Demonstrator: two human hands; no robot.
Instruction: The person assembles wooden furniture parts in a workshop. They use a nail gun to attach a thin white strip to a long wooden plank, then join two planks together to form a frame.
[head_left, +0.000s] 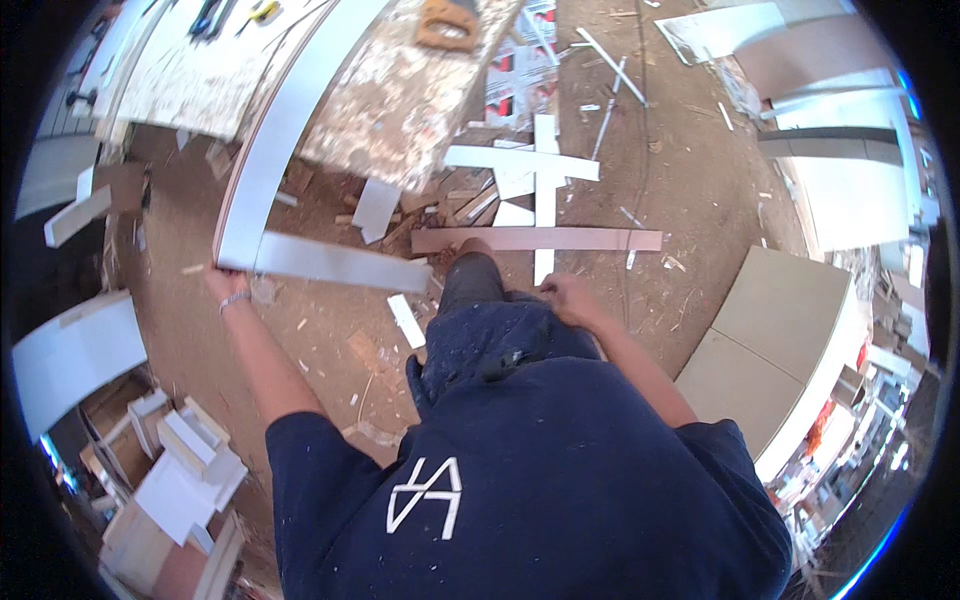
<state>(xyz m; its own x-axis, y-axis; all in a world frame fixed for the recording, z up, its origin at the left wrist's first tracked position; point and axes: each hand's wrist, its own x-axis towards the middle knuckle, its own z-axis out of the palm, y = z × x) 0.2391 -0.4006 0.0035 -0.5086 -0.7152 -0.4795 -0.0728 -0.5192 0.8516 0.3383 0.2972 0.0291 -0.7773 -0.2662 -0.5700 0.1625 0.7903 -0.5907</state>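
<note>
A long white board slants from the workbench toward me on the left. My left hand is closed round its near end, beneath the corner. At that corner a shorter white strip reaches to the right, close to my legs; whether the two are joined I cannot tell. My right hand is beside my right thigh with its fingers curled in. What it holds, if anything, is hidden. Just beyond it lie a pinkish board and crossed white strips on the ground.
The worn workbench carries a wooden-handled handsaw. Offcuts litter the dirt floor by its near end. Beige panels stand at the right, with stacked sheets farther off. White box-like pieces are piled at the lower left.
</note>
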